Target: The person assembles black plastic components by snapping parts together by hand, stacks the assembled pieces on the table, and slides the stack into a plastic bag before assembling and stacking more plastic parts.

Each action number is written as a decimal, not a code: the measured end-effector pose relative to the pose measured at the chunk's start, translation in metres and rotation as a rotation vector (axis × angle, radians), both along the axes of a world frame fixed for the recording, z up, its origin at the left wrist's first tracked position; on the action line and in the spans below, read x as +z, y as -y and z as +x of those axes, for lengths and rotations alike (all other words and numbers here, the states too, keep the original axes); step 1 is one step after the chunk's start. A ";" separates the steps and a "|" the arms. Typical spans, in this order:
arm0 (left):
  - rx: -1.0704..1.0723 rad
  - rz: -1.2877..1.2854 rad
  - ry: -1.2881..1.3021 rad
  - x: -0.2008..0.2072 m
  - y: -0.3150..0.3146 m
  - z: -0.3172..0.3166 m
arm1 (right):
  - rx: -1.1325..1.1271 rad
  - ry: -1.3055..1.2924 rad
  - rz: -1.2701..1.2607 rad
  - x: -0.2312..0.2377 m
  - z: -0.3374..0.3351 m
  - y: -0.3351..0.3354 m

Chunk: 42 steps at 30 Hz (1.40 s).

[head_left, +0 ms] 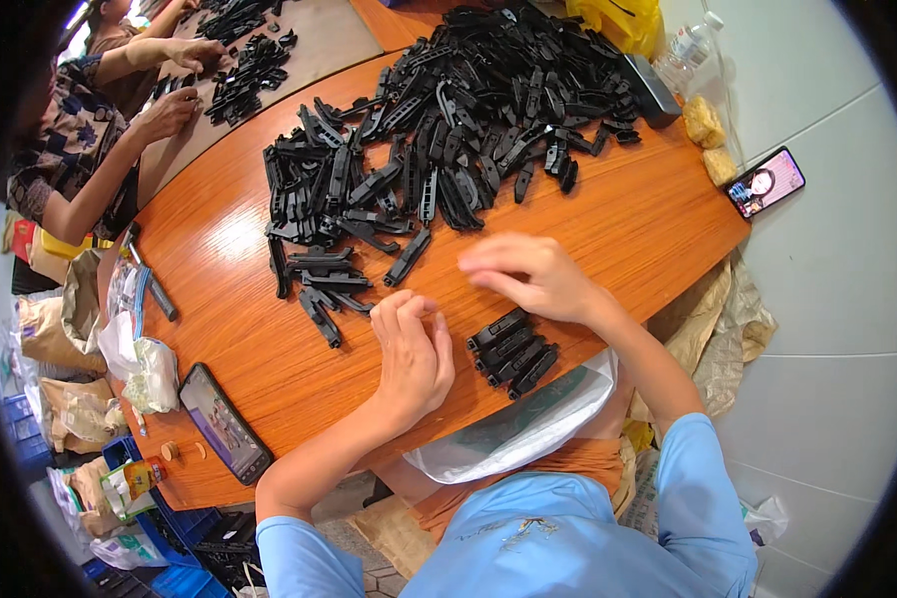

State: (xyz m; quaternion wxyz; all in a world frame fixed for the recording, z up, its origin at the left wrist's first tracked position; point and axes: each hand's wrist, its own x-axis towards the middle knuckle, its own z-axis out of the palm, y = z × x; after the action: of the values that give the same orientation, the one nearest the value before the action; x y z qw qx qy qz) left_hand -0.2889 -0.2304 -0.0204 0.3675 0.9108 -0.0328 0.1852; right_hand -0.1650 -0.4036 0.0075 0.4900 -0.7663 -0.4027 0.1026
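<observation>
Head view: neat row of black plastic parts lies on the wooden table, between both hands. Left hand just left of it, fingers curled, possibly empty. Right hand hovers just above it, fingers loosely extended, holding nothing. Large loose pile beyond.
</observation>
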 end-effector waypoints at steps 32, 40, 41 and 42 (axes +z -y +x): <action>-0.135 0.042 0.073 -0.002 -0.006 0.012 | -0.443 0.556 -0.222 -0.016 0.013 0.023; -0.153 0.061 0.080 -0.002 -0.005 0.011 | 0.064 0.374 -0.009 -0.012 0.001 0.003; -0.148 0.060 0.082 -0.002 -0.005 0.011 | 0.067 0.361 -0.019 -0.013 0.001 0.005; -0.159 0.074 0.081 -0.002 -0.005 0.010 | 0.073 0.362 -0.019 -0.014 0.001 0.006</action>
State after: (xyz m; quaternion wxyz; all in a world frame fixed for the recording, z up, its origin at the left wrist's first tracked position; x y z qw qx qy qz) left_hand -0.2785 -0.2253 -0.0229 0.3457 0.9100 -0.1265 0.1907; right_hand -0.1636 -0.4092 -0.0061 0.3980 -0.7618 -0.5108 -0.0153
